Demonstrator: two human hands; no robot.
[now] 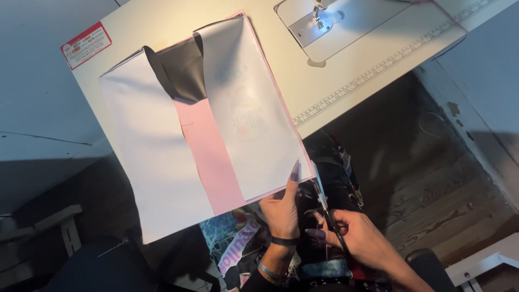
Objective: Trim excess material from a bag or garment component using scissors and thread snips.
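A stack of fabric pieces hangs over the near edge of a white sewing table (162,21): two white panels (146,140), a pink layer (213,162) showing between and under them, and a black flap (181,67) folded at the top. My left hand (282,208) holds the lower right corner of the white and pink fabric, one long-nailed finger pointing up along its edge. My right hand (357,238) grips a pair of scissors (324,208), blades pointing up at the fabric's right edge near the corner.
A sewing machine's needle plate (319,24) sits at the table's far end, with a printed ruler strip (378,65) along the right edge and a red-bordered sticker (86,44) at the left corner. Patterned clothing (238,243) lies in my lap. Dark wooden floor (432,178) lies to the right.
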